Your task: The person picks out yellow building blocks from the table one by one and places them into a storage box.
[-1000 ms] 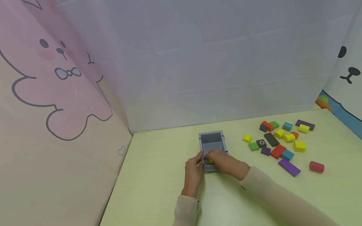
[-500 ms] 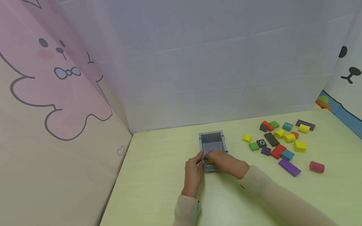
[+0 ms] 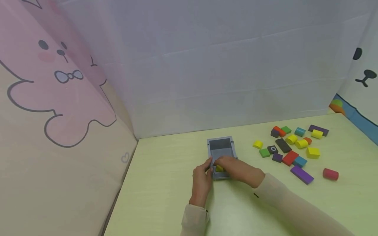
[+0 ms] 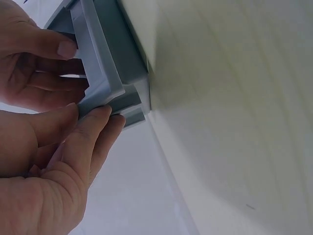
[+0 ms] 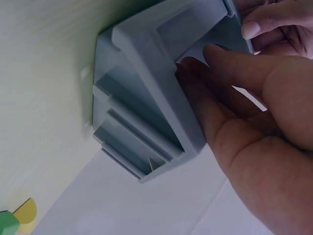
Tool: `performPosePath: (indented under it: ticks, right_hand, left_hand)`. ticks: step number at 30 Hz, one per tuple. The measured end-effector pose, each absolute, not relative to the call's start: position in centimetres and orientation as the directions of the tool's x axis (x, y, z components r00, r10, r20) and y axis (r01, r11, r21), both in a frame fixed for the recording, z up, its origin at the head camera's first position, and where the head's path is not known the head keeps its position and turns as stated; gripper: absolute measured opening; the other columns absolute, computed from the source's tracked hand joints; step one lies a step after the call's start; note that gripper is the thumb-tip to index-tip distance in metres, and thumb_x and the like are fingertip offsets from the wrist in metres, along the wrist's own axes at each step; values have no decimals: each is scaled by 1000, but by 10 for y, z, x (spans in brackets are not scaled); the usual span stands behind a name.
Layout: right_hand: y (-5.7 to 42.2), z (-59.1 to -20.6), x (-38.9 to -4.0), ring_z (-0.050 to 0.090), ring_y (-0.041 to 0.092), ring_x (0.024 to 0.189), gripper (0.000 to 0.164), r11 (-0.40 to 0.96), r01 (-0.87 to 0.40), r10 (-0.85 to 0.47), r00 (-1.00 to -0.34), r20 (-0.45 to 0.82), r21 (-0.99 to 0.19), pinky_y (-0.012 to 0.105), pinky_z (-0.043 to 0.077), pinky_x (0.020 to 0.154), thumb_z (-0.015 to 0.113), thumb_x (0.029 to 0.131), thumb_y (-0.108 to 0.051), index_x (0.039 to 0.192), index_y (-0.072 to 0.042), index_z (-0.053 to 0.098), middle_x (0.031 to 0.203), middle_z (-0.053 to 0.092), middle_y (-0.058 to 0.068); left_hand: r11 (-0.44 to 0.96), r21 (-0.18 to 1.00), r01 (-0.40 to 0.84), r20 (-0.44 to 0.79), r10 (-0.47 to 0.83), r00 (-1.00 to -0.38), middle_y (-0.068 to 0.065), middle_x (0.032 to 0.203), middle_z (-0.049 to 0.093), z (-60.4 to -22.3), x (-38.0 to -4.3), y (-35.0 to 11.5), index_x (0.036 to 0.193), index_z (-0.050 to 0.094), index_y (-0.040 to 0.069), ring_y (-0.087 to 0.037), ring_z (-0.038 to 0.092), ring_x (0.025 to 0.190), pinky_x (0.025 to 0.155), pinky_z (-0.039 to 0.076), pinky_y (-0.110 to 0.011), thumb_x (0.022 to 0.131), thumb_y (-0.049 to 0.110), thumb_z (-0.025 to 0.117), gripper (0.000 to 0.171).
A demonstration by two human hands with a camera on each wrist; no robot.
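Observation:
A small grey plastic bin (image 3: pixel 220 139) stands open-topped on the table, its long side running away from me. At its near left corner my left hand (image 3: pixel 202 180) pinches the rim between thumb and fingers, as the left wrist view shows from below. My right hand (image 3: pixel 237 168) reaches over the right side with its fingers bent down inside. Beside those fingers, in the near half of the bin, shows a yellow block (image 3: pixel 219 168). The right fingertips are hidden in the head view, and I cannot tell whether they grip the block.
Several coloured blocks lie scattered right of the bin, among them a green block (image 3: pixel 264 153), a red block (image 3: pixel 290 158), a purple plank (image 3: pixel 302 174) and a dark red cylinder (image 3: pixel 330 174). A pale curtain (image 3: pixel 230 82) hangs behind the table's back edge.
My right wrist and sleeve have shifted slightly to the right, and a little more of the yellow block shows. The left hand and the bin stay in place.

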State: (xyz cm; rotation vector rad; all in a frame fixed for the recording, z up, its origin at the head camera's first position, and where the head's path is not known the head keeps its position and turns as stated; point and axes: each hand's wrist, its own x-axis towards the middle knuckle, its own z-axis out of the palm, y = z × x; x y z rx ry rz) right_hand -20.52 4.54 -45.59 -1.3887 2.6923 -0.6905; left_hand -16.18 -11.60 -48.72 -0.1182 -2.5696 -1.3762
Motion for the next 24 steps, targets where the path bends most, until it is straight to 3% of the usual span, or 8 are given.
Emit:
performPosePath:
  ticks: [11, 17, 24]
  right_hand:
    - [60, -440, -208, 52, 22, 102, 31, 483, -759, -744, -619, 252, -437, 41, 47, 87, 53, 83, 10, 110, -3, 57, 108, 59, 8]
    - [73, -432, -212, 52, 22, 103, 33, 518, -723, -686, -670, 282, -458, 43, 47, 87, 58, 81, 9, 110, -7, 58, 110, 59, 6]
    - [91, -432, -222, 54, 24, 102, 38, 543, -726, -616, -686, 388, -422, 43, 49, 84, 63, 76, 12, 109, -6, 59, 107, 61, 8]
  left_hand:
    - [548, 820, 165, 220, -35, -975, -6, 122, 55, -486, -162, -116, 125, 53, 11, -15, 49, 107, 89, 46, -40, 84, -5, 58, 44]
    - [541, 826, 157, 211, -39, -977, -7, 122, 54, -485, -162, -115, 125, 52, 10, -14, 49, 108, 89, 45, -40, 84, -5, 58, 44]
    - [546, 826, 143, 202, -50, -978, -7, 121, 55, -487, -162, -115, 125, 52, 13, -14, 48, 109, 89, 45, -39, 84, -5, 58, 45]
